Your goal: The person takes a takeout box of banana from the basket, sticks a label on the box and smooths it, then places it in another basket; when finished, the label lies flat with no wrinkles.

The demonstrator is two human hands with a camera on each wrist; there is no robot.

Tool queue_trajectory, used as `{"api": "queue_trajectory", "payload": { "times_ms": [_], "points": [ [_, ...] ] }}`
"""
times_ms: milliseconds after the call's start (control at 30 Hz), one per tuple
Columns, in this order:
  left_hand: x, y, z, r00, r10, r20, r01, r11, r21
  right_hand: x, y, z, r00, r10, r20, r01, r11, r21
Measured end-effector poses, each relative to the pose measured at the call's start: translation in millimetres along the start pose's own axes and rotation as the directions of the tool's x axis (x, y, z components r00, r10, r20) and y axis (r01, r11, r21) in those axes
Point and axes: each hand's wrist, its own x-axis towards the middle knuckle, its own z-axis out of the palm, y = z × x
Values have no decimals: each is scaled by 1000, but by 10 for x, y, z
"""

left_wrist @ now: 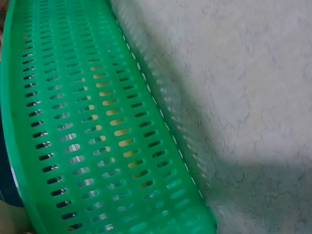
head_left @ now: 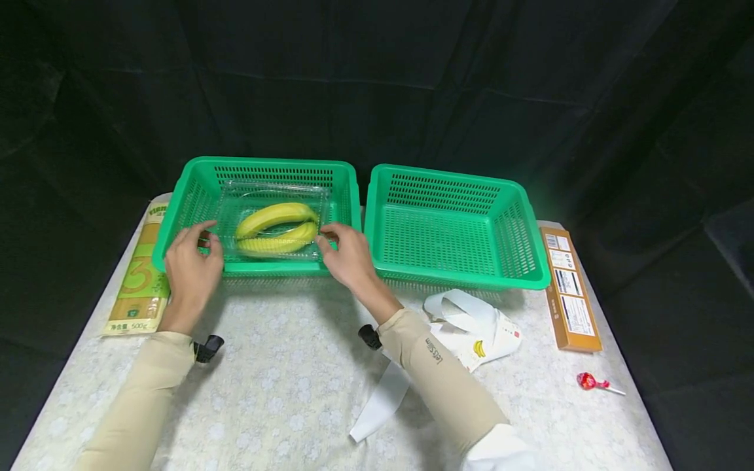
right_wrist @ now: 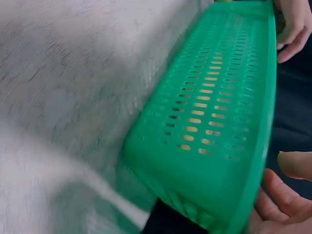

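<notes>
Two bananas lie in a clear plastic box inside the left green basket. At the box's left side is my left hand, its thumb and forefinger bent and apart above the basket's front rim. My right hand has thumb and forefinger at the box's front right corner. The right wrist view shows a small gap between the right thumb and fingers, nothing visible between them. Through the slots of the basket wall, yellow shows in the left wrist view. The clear plastic makes exact contact hard to see.
Another green basket stands to the right. A noodle packet leans by the left basket. A white banana-print wrapper or bag lies partly under my right forearm. An orange-brown box and a red lollipop lie at the right.
</notes>
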Motion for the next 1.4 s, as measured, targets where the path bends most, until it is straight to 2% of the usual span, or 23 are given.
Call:
{"api": "queue_trajectory", "payload": {
  "times_ms": [133,233,367,500,700,767,900,1133,1400],
  "points": [
    [52,-11,6,998,-60,37,58,997,45,119,6,81,996,86,25,-86,996,-3],
    [96,-10,32,988,-117,104,105,988,114,201,-11,116,989,147,35,-146,989,-15],
    [133,-8,76,962,-191,197,149,967,207,278,-31,156,966,247,79,-246,969,-13],
    [171,-22,82,937,-234,261,163,950,267,325,-36,197,938,323,127,-323,946,-16],
    [248,-29,35,885,-294,361,173,927,331,397,-14,247,933,328,145,-326,945,-36],
    [259,-35,32,874,-308,375,178,922,343,414,-8,253,935,322,149,-318,947,-45],
    [263,-49,30,868,-317,383,178,918,356,423,-5,265,940,305,152,-300,952,-53],
    [253,-48,1,872,-311,378,173,918,356,410,-22,275,952,264,153,-257,964,-65],
    [231,-42,-2,873,-303,383,163,920,356,375,1,289,950,271,158,-259,961,-94]
  ]
}}
